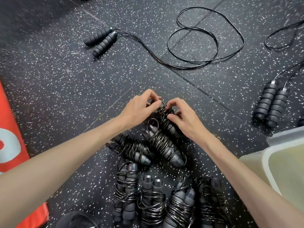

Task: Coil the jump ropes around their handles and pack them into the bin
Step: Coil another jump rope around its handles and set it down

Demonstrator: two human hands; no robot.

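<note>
Black, glossy cord is being tucked at the top of a coiled jump rope (pixel 164 116) on the speckled rubber floor (pixel 65 76), pinched there by the left hand (pixel 139 107) and the right hand (pixel 182 116), fingers curled onto the last loop. Finished bundles (pixel 154 199) are laid just below it, two uncoiled ropes (pixel 205 40) are left well apart, and the bin (pixel 269 170) is seen at the right edge. Springy, slippery cord is likely to unwind if released, so each light bundle is best taken around its wrapped middle, foam handles squeezed together.
</note>
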